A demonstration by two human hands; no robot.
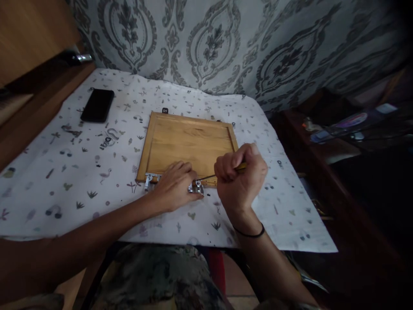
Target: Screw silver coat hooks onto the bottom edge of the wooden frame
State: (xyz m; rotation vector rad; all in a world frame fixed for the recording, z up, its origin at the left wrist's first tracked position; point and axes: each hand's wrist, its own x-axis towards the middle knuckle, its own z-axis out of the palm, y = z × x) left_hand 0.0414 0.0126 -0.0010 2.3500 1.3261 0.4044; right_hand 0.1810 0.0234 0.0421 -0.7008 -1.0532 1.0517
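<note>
A wooden cabinet door (189, 142) lies flat on a table covered by a patterned white cloth (64, 172). Two metal hinges sit on its near edge: one (150, 178) at the left corner, one (196, 187) further right. My left hand (176, 185) rests on the near edge between them, fingers curled against the right hinge. My right hand (240, 176) is closed in a fist round a screwdriver (222, 172) with a yellowish handle. Its thin shaft points left and its tip reaches the right hinge.
A black phone (97, 105) lies at the table's far left. Small metal parts (109, 138) lie on the cloth left of the door. A wooden ledge (38, 103) runs along the left, a dark cluttered shelf (338, 137) along the right, a patterned wall behind.
</note>
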